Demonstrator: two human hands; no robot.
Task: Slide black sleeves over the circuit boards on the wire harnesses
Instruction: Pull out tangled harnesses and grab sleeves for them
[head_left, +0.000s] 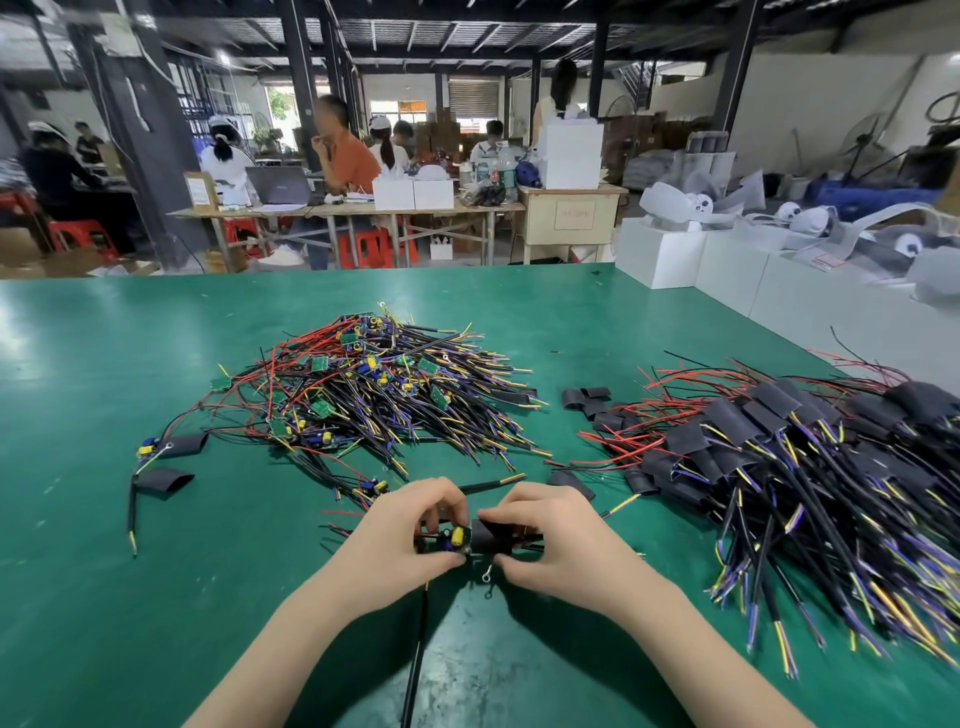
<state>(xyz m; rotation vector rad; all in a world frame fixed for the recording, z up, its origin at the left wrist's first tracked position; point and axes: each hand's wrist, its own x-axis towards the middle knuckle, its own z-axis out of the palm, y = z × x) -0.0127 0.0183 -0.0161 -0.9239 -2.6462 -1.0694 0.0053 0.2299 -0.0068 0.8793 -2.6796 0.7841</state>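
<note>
A green counter fills the foreground. Beyond it, dark steel pillars hold up a black-beamed ceiling; people sit on red stools at long wooden tables. Right of the counter, white boxes line a pale wall.

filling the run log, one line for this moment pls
step: sleeving | left hand: holds circuit board | right hand: holds black sleeve | board partly in
</note>
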